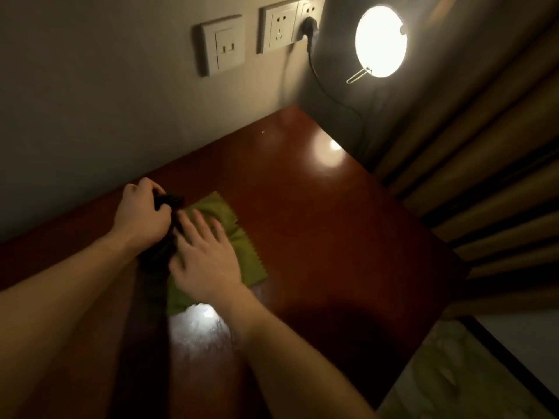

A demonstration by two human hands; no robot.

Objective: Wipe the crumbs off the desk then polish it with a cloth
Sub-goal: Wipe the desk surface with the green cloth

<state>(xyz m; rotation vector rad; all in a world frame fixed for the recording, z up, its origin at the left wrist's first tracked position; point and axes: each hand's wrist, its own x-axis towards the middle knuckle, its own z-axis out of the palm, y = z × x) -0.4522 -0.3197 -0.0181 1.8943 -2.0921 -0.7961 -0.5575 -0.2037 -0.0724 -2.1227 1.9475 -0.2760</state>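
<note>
Reddish surface, lamp at one o'clock. My right grip, spread, presses the green cloth flat at centre, likely to wipe; my left grip, at ten o'clock, curls round something dark.

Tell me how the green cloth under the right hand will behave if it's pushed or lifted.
Probably floppy: the green cloth lies thin and flat with soft folds under the right hand, so it would likely drape if lifted. It is probably light, given how thin it looks. It may slide easily, since the desk is glossy enough to mirror the lamp.
</note>
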